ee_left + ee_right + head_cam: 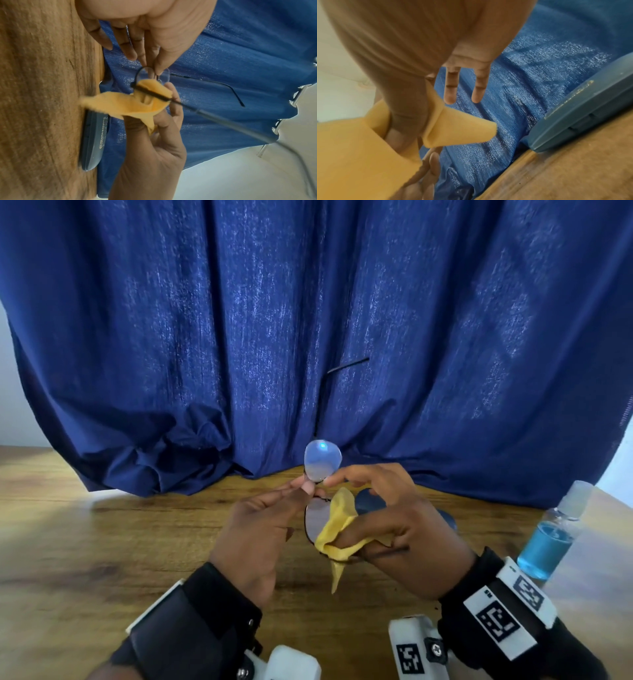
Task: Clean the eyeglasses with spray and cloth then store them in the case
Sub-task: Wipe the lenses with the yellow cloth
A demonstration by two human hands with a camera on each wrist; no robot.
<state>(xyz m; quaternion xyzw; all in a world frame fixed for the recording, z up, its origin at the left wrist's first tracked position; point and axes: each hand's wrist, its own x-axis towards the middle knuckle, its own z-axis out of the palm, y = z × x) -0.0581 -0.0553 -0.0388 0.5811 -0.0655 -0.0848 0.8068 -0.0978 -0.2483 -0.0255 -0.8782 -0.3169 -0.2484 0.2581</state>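
Note:
The thin black-framed eyeglasses point(322, 462) are held upright above the wooden table point(102, 542), one lens over the other, temples unfolded. My left hand point(306, 484) pinches the frame at the bridge; the left wrist view shows that pinch point(155, 70). My right hand point(356, 532) holds a yellow cloth point(337, 529) wrapped over the lower lens point(315, 522), thumb pressing on the cloth. The right wrist view shows the cloth point(462, 128) bunched round the thumb, two fingers spread. The blue case point(371, 501) lies shut on the table behind my right hand. A spray bottle point(551, 539) with blue liquid stands at the right.
A dark blue curtain point(308, 337) hangs down to the table right behind the hands and the case point(93, 142). Bare wooden tabletop stretches to the left and in front of the hands. The bottle stands close to the table's right edge.

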